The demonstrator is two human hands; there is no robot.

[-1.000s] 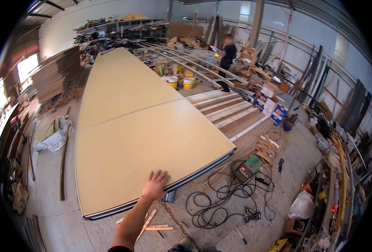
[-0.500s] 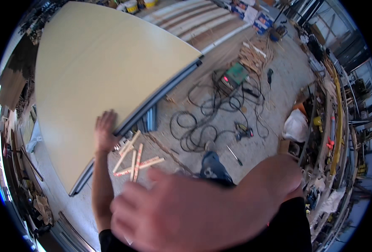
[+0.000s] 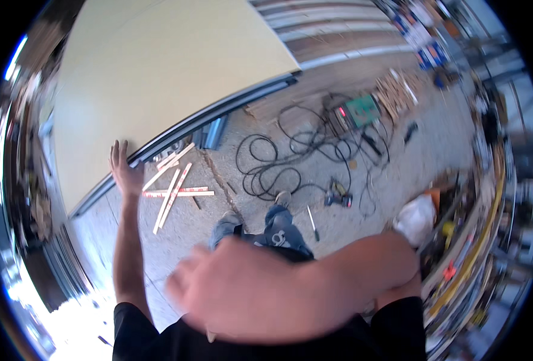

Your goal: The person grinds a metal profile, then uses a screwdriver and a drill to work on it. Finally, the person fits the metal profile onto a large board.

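Observation:
A large cream-coloured panel with a dark grey edge frame lies at the upper left. My left hand rests on its near edge, fingers stretched over the top surface and slightly apart. Close in front of the camera, my right hand crosses from the right with the forearm bent. It is blurred, its fingers look partly curled, and whatever might be inside them is hidden. Beyond it are my legs and shoes on the concrete floor.
Several thin wooden strips lie beside the panel. Black cables loop across the floor from a green machine. A cordless power tool and a screwdriver lie near my feet. A cluttered rack runs along the right.
My view has turned, so the panel sits higher and both my shoes now show. My left hand stays on the panel's edge. My right hand remains close before the camera.

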